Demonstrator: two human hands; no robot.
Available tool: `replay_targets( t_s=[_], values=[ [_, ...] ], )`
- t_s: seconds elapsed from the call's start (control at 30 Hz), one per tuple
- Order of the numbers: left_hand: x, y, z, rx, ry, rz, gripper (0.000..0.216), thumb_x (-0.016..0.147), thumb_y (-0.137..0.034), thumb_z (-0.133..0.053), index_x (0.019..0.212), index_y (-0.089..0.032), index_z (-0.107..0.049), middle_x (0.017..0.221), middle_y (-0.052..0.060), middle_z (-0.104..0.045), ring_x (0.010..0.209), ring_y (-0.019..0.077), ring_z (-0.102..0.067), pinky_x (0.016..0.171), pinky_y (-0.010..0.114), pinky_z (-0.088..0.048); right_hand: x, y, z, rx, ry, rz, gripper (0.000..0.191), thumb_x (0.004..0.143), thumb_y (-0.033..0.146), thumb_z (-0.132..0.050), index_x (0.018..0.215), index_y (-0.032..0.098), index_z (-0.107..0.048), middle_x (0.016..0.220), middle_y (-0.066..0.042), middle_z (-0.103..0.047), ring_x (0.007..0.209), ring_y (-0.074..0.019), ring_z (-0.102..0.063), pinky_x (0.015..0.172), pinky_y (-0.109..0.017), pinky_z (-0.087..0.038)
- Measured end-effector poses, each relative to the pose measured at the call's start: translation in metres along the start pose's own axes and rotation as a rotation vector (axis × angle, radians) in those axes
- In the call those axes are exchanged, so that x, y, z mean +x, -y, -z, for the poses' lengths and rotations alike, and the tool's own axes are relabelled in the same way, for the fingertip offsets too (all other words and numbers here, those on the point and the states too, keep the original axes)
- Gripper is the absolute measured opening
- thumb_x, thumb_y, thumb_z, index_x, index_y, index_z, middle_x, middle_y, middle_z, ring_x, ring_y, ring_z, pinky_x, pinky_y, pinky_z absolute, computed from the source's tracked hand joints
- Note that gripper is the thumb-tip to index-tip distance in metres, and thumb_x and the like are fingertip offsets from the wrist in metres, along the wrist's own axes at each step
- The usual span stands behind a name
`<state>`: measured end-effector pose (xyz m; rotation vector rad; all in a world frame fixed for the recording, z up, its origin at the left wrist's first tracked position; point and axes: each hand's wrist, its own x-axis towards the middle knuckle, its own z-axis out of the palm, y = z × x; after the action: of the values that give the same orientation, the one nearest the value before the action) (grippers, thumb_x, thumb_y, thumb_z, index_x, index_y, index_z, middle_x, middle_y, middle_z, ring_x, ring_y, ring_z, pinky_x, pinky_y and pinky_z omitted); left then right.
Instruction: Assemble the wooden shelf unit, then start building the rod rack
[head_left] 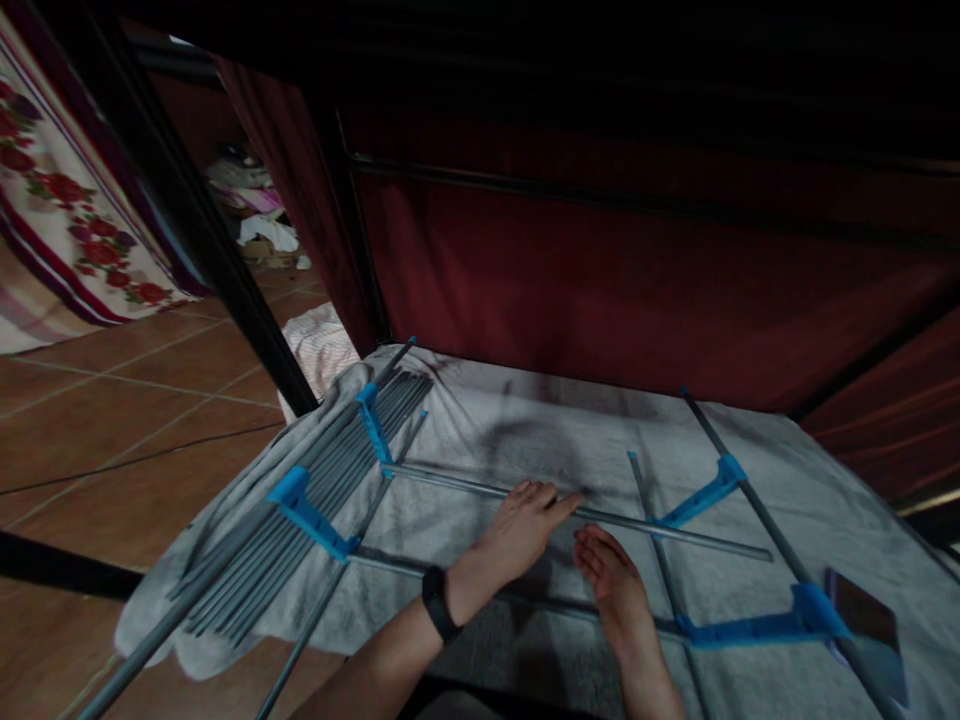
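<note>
My left hand (526, 528), with a black band on its wrist, is closed over a grey metal tube (675, 534) that runs crosswise in front of me. My right hand (611, 578) is just below that tube, palm turned up, fingers extended and holding nothing. A second cross tube (555, 604) lies nearer to me, partly behind my wrists. At the left, the cross tubes meet two blue plastic brackets (319, 518) on long side tubes. To the right, a blue bracket (757, 628) and a farther blue bracket (697, 496) join another pair of side tubes.
Many loose grey tubes (330, 480) lie bundled on the left of the grey blanket (480, 400). A phone (870, 630) rests at the right. Black frame posts (217, 230) and a dark red panel (600, 290) enclose the bed. Tiled floor (142, 410) shows at left.
</note>
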<state>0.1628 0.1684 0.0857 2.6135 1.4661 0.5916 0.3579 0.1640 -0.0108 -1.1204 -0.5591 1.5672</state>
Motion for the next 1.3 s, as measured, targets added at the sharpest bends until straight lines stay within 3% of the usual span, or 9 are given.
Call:
replay_targets(
  t_s=[0.17, 0.3, 0.57, 0.83, 1.3],
  values=[
    [-0.001, 0.006, -0.018, 0.044, 0.037, 0.009, 0.048, 0.094, -0.011, -0.048, 0.139, -0.026, -0.054, 0.109, 0.007, -0.065, 0.101, 0.0222, -0.061, 0.097, 0.038, -0.047, -0.005, -0.004, -0.005, 0.086, 0.026, 0.023, 0.030, 0.067, 0.033, -0.084, 0.094, 0.025, -0.073, 0.102, -0.004, -0.077, 0.094, -0.0200, -0.070, 0.084, -0.034, -0.055],
    [-0.003, 0.011, -0.031, 0.063, 0.040, 0.052, 0.047, 0.094, -0.009, -0.047, 0.137, -0.025, -0.055, 0.113, 0.008, -0.067, 0.104, 0.0219, -0.062, 0.099, 0.038, -0.047, -0.001, -0.003, -0.006, 0.220, 0.056, 0.061, 0.022, 0.071, 0.036, -0.080, 0.090, 0.027, -0.072, 0.105, -0.003, -0.076, 0.102, -0.0224, -0.069, 0.091, -0.041, -0.054],
    [-0.010, 0.030, -0.055, 0.106, 0.046, 0.101, 0.055, 0.089, -0.001, -0.044, 0.137, -0.024, -0.057, 0.118, 0.009, -0.068, 0.109, 0.0222, -0.064, 0.102, 0.042, -0.048, 0.018, -0.002, -0.018, 0.262, 0.034, 0.068, 0.028, 0.072, 0.035, -0.082, 0.096, 0.025, -0.072, 0.098, -0.002, -0.076, 0.091, -0.0191, -0.071, 0.087, -0.036, -0.057],
    [-0.018, 0.042, -0.060, 0.090, 0.091, 0.174, 0.063, 0.087, 0.003, -0.039, 0.143, -0.022, -0.052, 0.126, 0.013, -0.066, 0.108, 0.0221, -0.067, 0.100, 0.041, -0.050, 0.046, 0.001, -0.024, 0.221, -0.001, 0.096, 0.027, 0.071, 0.036, -0.083, 0.091, 0.025, -0.069, 0.093, -0.001, -0.076, 0.084, -0.0167, -0.070, 0.084, -0.033, -0.057],
    [-0.047, 0.058, -0.063, 0.032, 0.107, 0.400, 0.042, 0.096, -0.011, -0.038, 0.129, -0.023, -0.061, 0.123, 0.010, -0.068, 0.101, 0.0229, -0.070, 0.090, 0.037, -0.055, 0.086, 0.015, -0.010, 0.247, -0.102, 0.102, 0.019, 0.070, 0.028, -0.080, 0.080, 0.023, -0.065, 0.088, -0.002, -0.076, 0.082, -0.0174, -0.070, 0.079, -0.032, -0.056]
  ],
)
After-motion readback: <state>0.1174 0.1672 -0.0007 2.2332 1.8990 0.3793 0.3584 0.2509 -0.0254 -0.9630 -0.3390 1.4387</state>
